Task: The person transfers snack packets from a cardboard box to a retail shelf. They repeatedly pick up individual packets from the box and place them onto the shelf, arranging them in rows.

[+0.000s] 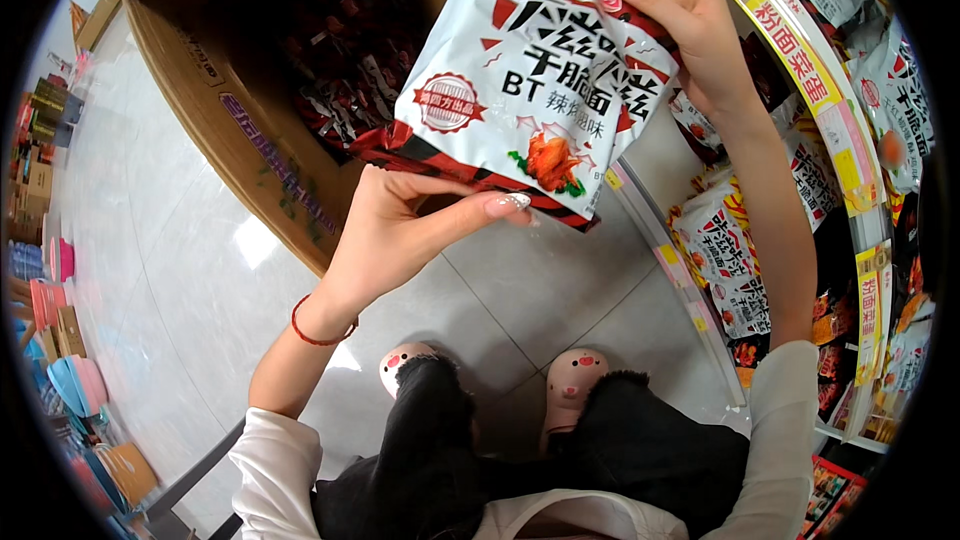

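Note:
A white plastic snack packet with black and red ends hangs in front of me, bearing large writing and a picture of cooked chicken. My left hand pinches its lower edge, thumb on the front and fingers behind. At the top right corner, my right hand grips it with the thumb on the front face. A second, matching packet seems to overlap on the right side, but I cannot tell for sure. Behind the packet, a large open cardboard box holds several dark red and white packets, mostly in shadow.
Curved store shelving with price strips runs along the right, holding similar snack packets. Grey floor tiles lie below, around my pink shoes. Plastic basins and other goods line the far left. Dark bars stand at lower left.

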{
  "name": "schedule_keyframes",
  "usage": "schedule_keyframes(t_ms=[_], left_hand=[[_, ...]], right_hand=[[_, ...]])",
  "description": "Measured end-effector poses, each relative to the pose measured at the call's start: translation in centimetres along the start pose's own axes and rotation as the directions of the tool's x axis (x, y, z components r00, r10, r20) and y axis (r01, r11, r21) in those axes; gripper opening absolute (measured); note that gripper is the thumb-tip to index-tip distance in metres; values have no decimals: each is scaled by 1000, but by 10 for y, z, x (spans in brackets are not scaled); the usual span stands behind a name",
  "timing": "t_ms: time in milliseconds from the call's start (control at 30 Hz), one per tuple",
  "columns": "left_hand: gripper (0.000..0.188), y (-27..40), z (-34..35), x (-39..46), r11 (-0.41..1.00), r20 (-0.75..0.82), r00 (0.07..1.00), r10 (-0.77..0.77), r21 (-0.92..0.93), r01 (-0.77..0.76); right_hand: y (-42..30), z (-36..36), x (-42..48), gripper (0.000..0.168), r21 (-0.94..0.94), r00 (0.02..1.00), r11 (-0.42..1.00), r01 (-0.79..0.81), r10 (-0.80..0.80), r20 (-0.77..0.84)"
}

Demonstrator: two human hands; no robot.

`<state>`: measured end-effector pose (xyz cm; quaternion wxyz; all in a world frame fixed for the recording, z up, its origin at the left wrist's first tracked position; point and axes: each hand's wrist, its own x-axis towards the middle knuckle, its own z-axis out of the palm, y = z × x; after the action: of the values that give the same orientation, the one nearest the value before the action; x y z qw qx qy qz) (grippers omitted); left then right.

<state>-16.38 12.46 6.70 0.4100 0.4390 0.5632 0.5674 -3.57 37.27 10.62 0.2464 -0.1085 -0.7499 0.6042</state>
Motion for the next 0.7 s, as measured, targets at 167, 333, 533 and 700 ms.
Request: schedule_keyframes(t_ms=[167,333,533,700], left_hand=[[16,-3,0,1,999,0,999,-39,-9,39],[25,-2,0,2,994,-9,994,-108,6,108],[7,-7,1,8,913,59,977,203,348,-211],[36,-15,12,12,890,57,988,145,428,-156]], right_hand=[[11,-15,-5,19,-97,1000,995,18,-19,-10],[10,-31,-22,19,-200,1000,980,10,-13,-15],[-2,-67,-37,20,-93,989,993,70,-56,139],[-11,-82,-61,14,-290,985,957,4,46,164]])
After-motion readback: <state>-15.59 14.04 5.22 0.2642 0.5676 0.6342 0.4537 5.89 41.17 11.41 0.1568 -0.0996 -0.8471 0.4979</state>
